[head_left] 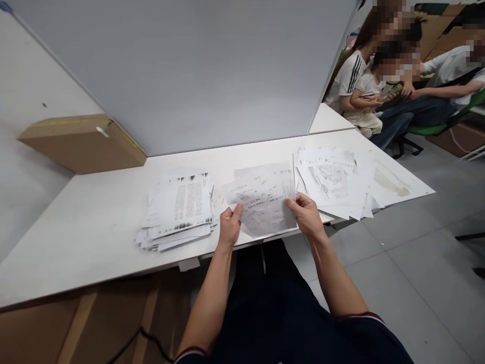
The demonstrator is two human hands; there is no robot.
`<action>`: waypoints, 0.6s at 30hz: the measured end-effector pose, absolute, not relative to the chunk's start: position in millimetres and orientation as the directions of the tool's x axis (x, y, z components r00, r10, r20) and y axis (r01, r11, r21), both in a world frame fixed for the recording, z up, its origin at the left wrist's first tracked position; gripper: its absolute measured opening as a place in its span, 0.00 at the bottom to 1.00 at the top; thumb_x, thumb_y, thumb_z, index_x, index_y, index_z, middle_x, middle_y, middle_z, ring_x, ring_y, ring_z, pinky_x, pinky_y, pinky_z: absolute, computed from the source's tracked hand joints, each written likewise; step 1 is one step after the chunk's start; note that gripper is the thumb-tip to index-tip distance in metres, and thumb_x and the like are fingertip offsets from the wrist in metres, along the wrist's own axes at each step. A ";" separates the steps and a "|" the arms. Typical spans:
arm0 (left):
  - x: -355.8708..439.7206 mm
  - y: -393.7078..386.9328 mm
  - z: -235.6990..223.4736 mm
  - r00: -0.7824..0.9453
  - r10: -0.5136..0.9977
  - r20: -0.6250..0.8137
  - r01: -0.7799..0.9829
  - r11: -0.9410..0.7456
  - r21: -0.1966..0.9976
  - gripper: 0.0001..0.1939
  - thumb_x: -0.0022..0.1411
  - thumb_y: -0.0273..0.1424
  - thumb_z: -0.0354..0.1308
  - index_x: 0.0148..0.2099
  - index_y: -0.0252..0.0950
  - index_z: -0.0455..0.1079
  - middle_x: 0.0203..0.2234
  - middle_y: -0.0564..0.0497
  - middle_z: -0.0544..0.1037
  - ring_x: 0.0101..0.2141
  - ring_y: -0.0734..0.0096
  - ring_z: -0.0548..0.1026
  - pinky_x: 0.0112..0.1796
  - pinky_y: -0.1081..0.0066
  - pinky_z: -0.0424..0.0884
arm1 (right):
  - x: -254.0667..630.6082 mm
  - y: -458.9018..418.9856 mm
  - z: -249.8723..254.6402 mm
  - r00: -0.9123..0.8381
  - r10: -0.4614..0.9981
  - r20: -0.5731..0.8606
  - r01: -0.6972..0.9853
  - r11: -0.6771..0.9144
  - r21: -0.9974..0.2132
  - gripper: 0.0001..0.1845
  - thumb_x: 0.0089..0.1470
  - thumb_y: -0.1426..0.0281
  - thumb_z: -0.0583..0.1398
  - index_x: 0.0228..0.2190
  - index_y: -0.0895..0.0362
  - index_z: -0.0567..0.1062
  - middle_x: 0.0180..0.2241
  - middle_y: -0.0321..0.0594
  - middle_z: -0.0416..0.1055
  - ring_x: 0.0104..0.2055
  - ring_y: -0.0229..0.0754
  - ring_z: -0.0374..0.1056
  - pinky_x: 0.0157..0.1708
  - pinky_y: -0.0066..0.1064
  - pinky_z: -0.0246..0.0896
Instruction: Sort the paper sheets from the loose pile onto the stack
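Note:
Between my two hands a sheet of paper [265,207] is held up over the front edge of the white table [102,217]. My left hand [230,225] pinches its left side, thumb on top. On the opposite side, my right hand [306,215] grips the sheet the same way. Dark marks and print show on the paper, too blurred to read. A stack of printed papers [189,202] lies to the left of my left hand, its edges uneven. Beyond my right hand is a looser, fanned-out pile of papers [329,182].
A large whiteboard panel [204,76] stands along the table's back. At the left rear rests a cardboard box [91,144]. Several people sit at the upper right, near a green chair [420,129]. Cardboard [113,318] and a black cable [141,331] are under the table.

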State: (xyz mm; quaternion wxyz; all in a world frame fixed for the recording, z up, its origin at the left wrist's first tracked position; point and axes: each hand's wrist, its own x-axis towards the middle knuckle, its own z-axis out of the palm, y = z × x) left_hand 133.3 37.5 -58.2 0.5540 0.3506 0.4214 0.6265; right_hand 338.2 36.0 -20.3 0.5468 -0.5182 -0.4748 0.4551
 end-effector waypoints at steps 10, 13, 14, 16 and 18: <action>121.2 41.8 -84.8 -0.245 0.965 -0.096 -0.432 -0.020 0.902 0.21 0.48 0.39 0.63 0.43 0.32 0.70 0.36 0.45 0.78 0.42 0.60 0.74 0.44 0.60 0.69 | 384.5 25.9 5.0 0.477 0.783 0.400 0.413 0.202 -0.888 0.14 0.51 0.58 0.56 0.30 0.56 0.71 0.25 0.36 0.67 0.27 0.38 0.62 0.27 0.29 0.57; 122.3 41.5 -85.6 -0.244 0.966 -0.089 -0.384 -0.012 0.923 0.21 0.50 0.40 0.62 0.44 0.33 0.69 0.36 0.46 0.78 0.41 0.61 0.74 0.43 0.61 0.70 | 384.4 29.8 0.3 0.527 0.790 0.312 0.176 0.258 -0.950 0.15 0.51 0.56 0.55 0.28 0.56 0.68 0.23 0.34 0.66 0.26 0.36 0.62 0.26 0.28 0.57; 122.5 41.3 -85.5 -0.242 0.966 -0.089 -0.365 -0.006 0.931 0.21 0.50 0.40 0.61 0.44 0.33 0.69 0.36 0.46 0.78 0.41 0.61 0.75 0.42 0.61 0.70 | 380.1 31.3 -4.0 0.510 0.810 0.291 0.153 0.247 -0.957 0.15 0.52 0.56 0.55 0.26 0.56 0.67 0.23 0.34 0.65 0.25 0.36 0.61 0.25 0.28 0.57; 122.2 41.1 -85.3 -0.243 0.967 -0.076 -0.325 -0.007 0.946 0.21 0.50 0.41 0.61 0.44 0.33 0.69 0.37 0.46 0.78 0.40 0.62 0.75 0.42 0.61 0.70 | 366.1 33.7 -16.0 0.435 0.855 0.281 0.235 0.193 -0.953 0.15 0.52 0.56 0.54 0.25 0.55 0.66 0.21 0.33 0.64 0.23 0.35 0.60 0.24 0.27 0.55; 121.3 41.1 -85.6 -0.242 0.969 -0.056 -0.290 -0.018 0.957 0.22 0.51 0.42 0.60 0.45 0.33 0.69 0.39 0.45 0.77 0.41 0.63 0.74 0.44 0.62 0.69 | 348.3 35.7 -30.5 0.336 0.890 0.309 0.423 0.151 -0.893 0.14 0.53 0.57 0.54 0.25 0.55 0.67 0.20 0.34 0.64 0.23 0.36 0.59 0.24 0.27 0.53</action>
